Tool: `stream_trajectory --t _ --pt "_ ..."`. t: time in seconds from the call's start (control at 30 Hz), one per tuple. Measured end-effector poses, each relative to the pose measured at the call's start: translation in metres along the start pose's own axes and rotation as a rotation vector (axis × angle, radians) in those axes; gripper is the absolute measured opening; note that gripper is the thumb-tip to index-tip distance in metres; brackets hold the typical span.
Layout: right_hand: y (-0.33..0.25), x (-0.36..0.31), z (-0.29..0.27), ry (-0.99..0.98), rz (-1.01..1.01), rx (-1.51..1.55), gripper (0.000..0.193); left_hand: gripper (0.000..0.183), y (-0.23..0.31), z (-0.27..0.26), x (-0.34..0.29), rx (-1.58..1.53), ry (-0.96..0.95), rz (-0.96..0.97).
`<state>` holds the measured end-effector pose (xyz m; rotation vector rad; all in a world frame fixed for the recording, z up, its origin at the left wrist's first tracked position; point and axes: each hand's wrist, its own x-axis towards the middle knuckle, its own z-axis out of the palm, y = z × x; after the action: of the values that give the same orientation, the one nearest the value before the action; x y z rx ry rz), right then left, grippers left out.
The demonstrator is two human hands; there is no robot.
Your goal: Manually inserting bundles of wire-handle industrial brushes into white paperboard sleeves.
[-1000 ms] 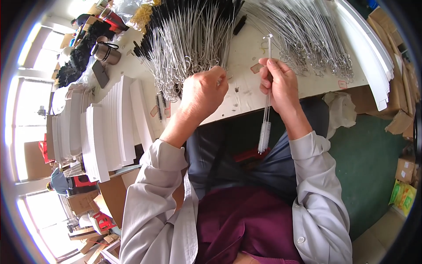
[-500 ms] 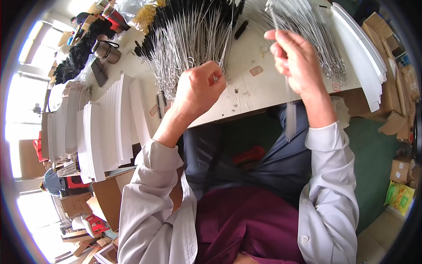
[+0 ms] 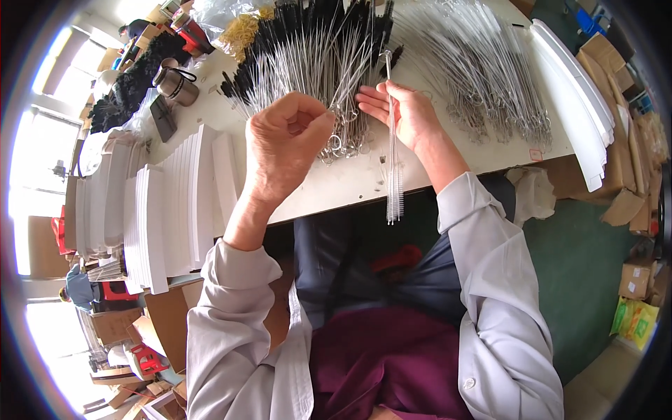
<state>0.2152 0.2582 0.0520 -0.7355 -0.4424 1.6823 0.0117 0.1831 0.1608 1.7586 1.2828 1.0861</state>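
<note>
A thin wire brush with white bristles [image 3: 395, 199] hangs from my right hand [image 3: 413, 119], pinched at its wire stem between thumb and forefinger. Its wire loop points up and its bristles hang over the table's front edge. The other fingers of that hand are stretched out. My left hand [image 3: 287, 143] is curled, thumb and forefinger pressed together beside the wire loops of a large pile of black-bristled brushes [image 3: 318, 52]. What lies in that pinch is hard to make out against the wires. Right of my hands lies a pile of white-bristled brushes [image 3: 490, 70], loops toward me.
Stacks of folded white card [image 3: 168, 203] stand at the left, and more long white card [image 3: 577, 105] lies along the right edge. A metal flask [image 3: 175, 84] and a dark flat object [image 3: 162, 119] sit at the back left. Cardboard boxes [image 3: 609, 63] stand at the right.
My right hand has come left and a little down with the white brush, close to my left hand. My left hand has shifted slightly left.
</note>
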Motion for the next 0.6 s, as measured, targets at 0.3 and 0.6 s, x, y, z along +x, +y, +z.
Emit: stream_trajectory --t 0.3,0.6 --pt "0.007 0.011 0.003 0.033 -0.017 -0.035 0.027 0.006 0.020 -0.036 -0.004 -0.085 0.081 0.133" --pt "0.009 0.011 0.007 0.084 -0.018 -0.035 0.027 0.013 0.041 -0.085 -0.001 -0.093 0.110 0.213"
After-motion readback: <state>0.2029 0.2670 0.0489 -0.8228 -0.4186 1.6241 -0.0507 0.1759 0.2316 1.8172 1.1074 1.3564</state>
